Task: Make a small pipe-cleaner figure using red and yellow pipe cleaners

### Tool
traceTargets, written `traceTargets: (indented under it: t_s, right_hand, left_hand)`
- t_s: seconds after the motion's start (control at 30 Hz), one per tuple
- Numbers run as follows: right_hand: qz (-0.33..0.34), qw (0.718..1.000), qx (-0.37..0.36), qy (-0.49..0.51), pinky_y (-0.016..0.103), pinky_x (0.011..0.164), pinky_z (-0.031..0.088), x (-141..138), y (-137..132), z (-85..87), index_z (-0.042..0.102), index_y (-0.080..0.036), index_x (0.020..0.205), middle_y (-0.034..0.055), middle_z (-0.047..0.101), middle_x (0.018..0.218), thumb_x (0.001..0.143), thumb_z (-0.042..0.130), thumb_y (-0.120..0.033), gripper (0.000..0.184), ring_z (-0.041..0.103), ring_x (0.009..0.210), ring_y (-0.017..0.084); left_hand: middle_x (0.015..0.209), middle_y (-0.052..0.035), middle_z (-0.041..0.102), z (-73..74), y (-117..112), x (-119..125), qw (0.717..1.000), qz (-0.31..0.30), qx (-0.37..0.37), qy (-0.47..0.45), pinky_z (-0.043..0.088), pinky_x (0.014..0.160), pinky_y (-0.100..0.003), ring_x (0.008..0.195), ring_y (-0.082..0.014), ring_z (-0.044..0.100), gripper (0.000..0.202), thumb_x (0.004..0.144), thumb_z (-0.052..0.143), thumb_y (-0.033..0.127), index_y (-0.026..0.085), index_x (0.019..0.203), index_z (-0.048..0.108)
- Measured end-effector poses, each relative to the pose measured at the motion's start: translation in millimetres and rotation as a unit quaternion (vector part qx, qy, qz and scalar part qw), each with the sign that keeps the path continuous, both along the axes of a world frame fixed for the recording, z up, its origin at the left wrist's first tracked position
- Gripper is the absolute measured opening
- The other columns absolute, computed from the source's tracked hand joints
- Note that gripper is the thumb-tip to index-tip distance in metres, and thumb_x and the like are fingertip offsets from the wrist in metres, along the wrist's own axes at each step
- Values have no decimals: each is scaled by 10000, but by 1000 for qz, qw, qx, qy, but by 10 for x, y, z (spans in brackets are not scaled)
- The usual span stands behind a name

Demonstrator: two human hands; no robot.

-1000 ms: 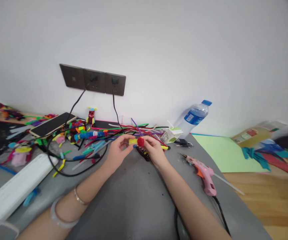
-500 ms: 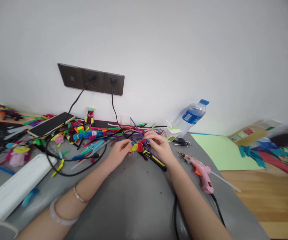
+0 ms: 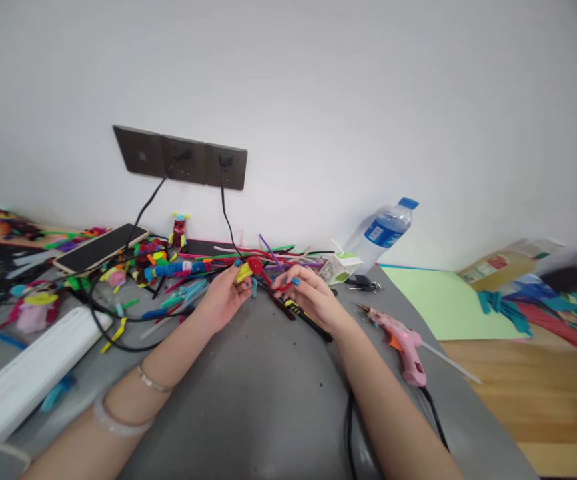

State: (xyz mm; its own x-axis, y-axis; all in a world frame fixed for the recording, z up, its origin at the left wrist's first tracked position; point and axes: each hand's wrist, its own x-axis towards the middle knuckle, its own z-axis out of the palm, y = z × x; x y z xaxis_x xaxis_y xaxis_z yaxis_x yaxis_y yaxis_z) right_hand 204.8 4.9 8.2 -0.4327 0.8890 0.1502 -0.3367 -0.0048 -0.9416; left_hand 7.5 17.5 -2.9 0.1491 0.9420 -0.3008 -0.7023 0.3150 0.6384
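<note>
My left hand point(image 3: 224, 298) is closed round a small yellow and red pipe-cleaner piece point(image 3: 248, 269), held just above the grey table point(image 3: 268, 393). A loose red strand runs from the piece to my right hand point(image 3: 308, 297), whose fingertips pinch it. Under my right hand lie black and yellow pliers point(image 3: 304, 317). Behind both hands spreads a tangle of coloured pipe cleaners point(image 3: 208, 263).
A pink glue gun point(image 3: 402, 341) lies right of my right hand, its cord trailing toward me. A water bottle point(image 3: 383, 233), small carton point(image 3: 337, 268) and keys point(image 3: 365, 285) stand behind. Left: white power strip point(image 3: 28, 373), phones, black cables. Green paper point(image 3: 448, 303) at right.
My left hand has lifted the yellow and red piece up and leftward. My right hand has come apart from it, drawing out the red strand.
</note>
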Motion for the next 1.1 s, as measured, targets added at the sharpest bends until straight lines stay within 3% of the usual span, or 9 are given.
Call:
traceTargets:
  t_s: [0.13,0.3,0.43,0.6,0.77,0.93,1.1]
  right_hand:
    - [-25,999,-18,27,314,764,494,-32,36,-41,563,-220,871,12,661,841,832,704,-407,237,658,734,159]
    - [-51,997,-25,60,307,749,525,-37,69,-52,562,-217,853,-2,623,807,816,706,-361,207,628,727,144]
    - [-95,991,-39,83,268,681,538,-22,107,-55,575,-213,828,-20,578,734,786,723,-338,198,573,672,120]
    - [-120,990,-64,39,252,633,530,-14,128,-94,601,-206,783,-33,532,681,734,775,-376,248,516,605,101]
    - [-137,988,-75,4,253,636,531,-32,106,-98,608,-214,843,-34,552,701,704,794,-388,291,533,609,101]
    - [-99,989,-113,-10,232,609,516,-64,72,-103,635,-213,1009,-44,555,678,719,789,-363,361,522,603,93]
    - [-39,994,-102,-23,208,566,468,-102,37,-129,659,-214,1024,-39,591,716,701,820,-388,402,512,598,81]
  left_hand:
    - [635,-3,646,-8,-15,1,999,-34,25,3,542,533,-165,524,-75,601,129,838,694,222,143,797,600]
    - [718,-23,696,14,-59,12,992,-92,81,31,566,616,-194,599,-92,639,296,671,836,246,154,751,566]
    - [683,-17,688,13,-73,19,988,-97,92,72,520,569,-171,593,-84,617,357,623,853,284,161,688,524]
    - [720,-32,711,-2,-78,44,984,-98,113,95,502,585,-183,625,-92,619,392,606,864,328,165,692,518]
    - [732,-28,701,-29,-76,52,980,-59,136,130,510,621,-225,633,-106,617,391,604,869,358,160,725,554]
    - [679,7,655,-38,-94,56,968,-52,167,178,504,606,-231,611,-102,584,416,607,861,409,167,701,536]
    - [658,38,603,-27,-113,73,963,-79,184,178,508,590,-232,602,-94,555,434,607,855,435,169,708,528]
